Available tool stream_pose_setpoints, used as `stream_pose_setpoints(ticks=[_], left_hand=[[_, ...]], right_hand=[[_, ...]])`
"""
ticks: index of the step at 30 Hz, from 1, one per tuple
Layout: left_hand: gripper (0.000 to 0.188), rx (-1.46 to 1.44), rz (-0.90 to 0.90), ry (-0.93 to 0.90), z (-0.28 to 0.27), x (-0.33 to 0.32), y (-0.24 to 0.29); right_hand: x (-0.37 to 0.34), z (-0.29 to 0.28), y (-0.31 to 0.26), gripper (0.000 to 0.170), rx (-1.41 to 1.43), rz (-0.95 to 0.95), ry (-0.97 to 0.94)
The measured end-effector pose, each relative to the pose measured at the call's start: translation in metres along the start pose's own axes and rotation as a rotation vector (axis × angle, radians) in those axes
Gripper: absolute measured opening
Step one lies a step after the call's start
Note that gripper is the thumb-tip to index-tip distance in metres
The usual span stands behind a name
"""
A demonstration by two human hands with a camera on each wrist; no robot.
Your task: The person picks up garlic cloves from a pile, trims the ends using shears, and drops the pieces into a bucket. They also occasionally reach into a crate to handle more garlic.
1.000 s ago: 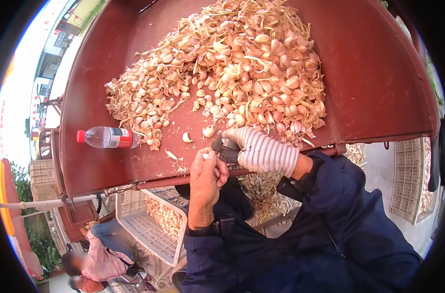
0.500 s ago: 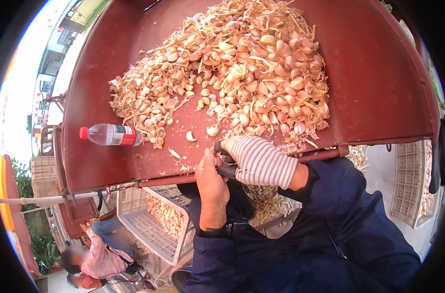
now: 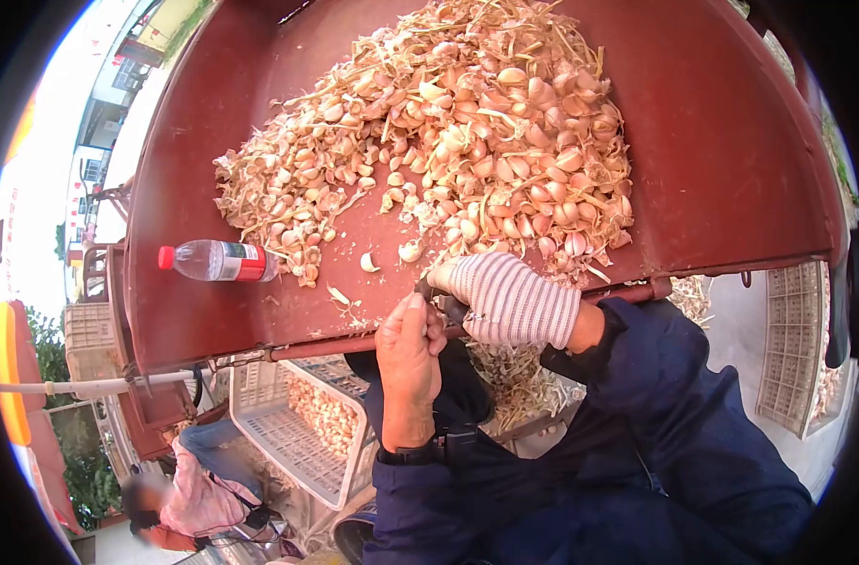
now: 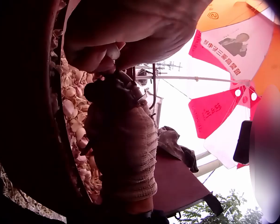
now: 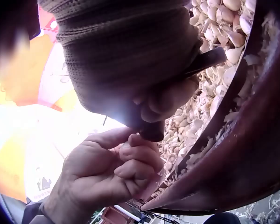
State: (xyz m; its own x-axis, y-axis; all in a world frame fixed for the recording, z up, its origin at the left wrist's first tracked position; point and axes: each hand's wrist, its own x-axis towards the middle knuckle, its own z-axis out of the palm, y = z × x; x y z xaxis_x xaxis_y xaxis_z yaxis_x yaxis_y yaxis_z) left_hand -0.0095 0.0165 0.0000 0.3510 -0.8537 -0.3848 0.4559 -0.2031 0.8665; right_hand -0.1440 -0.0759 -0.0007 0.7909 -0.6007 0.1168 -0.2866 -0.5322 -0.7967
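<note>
My bare left hand (image 3: 410,358) pinches a small pale garlic clove (image 4: 113,51) between thumb and curled fingers; most of it is hidden. Against those fingertips, over the near edge of the red metal bed, is my right hand (image 3: 514,299) in a striped knit glove. It grips a dark tool (image 3: 439,290) whose flat, blade-like end (image 5: 213,59) sticks out past the glove in the right wrist view. Just beyond the hands spreads a big heap of garlic cloves (image 3: 505,141) with dry skins and stalks. Two loose cloves lie nearer, one a white clove (image 3: 369,263).
A plastic bottle with a red cap (image 3: 213,261) lies on the left of the red bed (image 3: 721,179). Below its edge stands a white crate (image 3: 302,452) partly filled with cloves; another crate (image 3: 789,348) is at right. A person in pink (image 3: 203,499) sits lower left.
The left hand shifted slightly right and down, then stayed by the gloved hand. The gloved hand and dark tool turned and closed in on the left fingertips. The heap looks the same.
</note>
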Motion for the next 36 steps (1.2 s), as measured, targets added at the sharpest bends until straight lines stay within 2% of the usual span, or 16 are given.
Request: stream_pose_setpoints(ticks=[3,5,6,8,9,11,12,14,17,20,22,27,30,32,36], left_hand=[[0.019,-0.005,-0.018,-0.027,-0.004,-0.002,0.0],[0.022,-0.218,-0.122,0.023,-0.006,-0.002,0.0],[0.022,-0.218,-0.121,0.023,-0.003,-0.001,0.001],[0.025,-0.318,-0.166,0.04,0.004,0.0,0.003],[0.025,-0.317,-0.163,0.041,0.002,0.0,0.002],[0.029,-0.335,-0.095,-0.005,-0.006,0.003,-0.003],[0.029,-0.333,-0.094,-0.004,-0.009,0.003,-0.004],[0.029,-0.383,-0.09,-0.144,-0.013,0.001,-0.005],[0.036,-0.312,-0.022,-0.188,-0.008,0.002,-0.008],[0.039,-0.261,-0.057,-0.113,0.002,-0.004,-0.005],[0.036,-0.266,-0.048,-0.131,0.004,-0.006,-0.002],[0.032,-0.197,-0.017,-0.193,0.014,-0.013,0.003],[0.034,-0.133,0.053,-0.143,0.007,-0.006,-0.011],[0.021,-0.06,0.114,0.059,0.004,-0.001,-0.018],[0.018,-0.043,0.063,0.131,0.014,-0.006,-0.007]], right_hand=[[0.002,-0.001,-0.002,0.035,0.034,0.017,-0.004],[0.002,0.006,0.001,0.038,0.082,0.067,0.045],[0.001,0.007,-0.001,0.038,0.082,0.067,0.045],[-0.001,0.007,-0.005,0.025,0.159,0.046,0.12],[-0.002,0.006,-0.007,0.025,0.16,0.043,0.12],[-0.004,0.001,-0.011,0.029,0.068,-0.06,0.183],[-0.005,-0.003,-0.015,0.028,0.001,-0.041,0.145],[-0.006,-0.002,-0.015,0.027,-0.041,-0.063,0.131],[-0.007,-0.002,-0.016,0.024,-0.092,-0.077,0.13],[-0.008,-0.004,-0.016,0.022,-0.112,-0.074,0.147],[-0.009,-0.005,-0.016,0.021,-0.124,-0.076,0.155],[-0.009,-0.001,-0.012,0.022,-0.002,0.056,0.218],[-0.01,-0.006,-0.015,0.023,0.021,0.005,0.169],[-0.011,-0.003,-0.012,0.022,0.033,-0.014,0.16],[-0.013,-0.007,-0.014,0.027,0.085,-0.003,0.189]])
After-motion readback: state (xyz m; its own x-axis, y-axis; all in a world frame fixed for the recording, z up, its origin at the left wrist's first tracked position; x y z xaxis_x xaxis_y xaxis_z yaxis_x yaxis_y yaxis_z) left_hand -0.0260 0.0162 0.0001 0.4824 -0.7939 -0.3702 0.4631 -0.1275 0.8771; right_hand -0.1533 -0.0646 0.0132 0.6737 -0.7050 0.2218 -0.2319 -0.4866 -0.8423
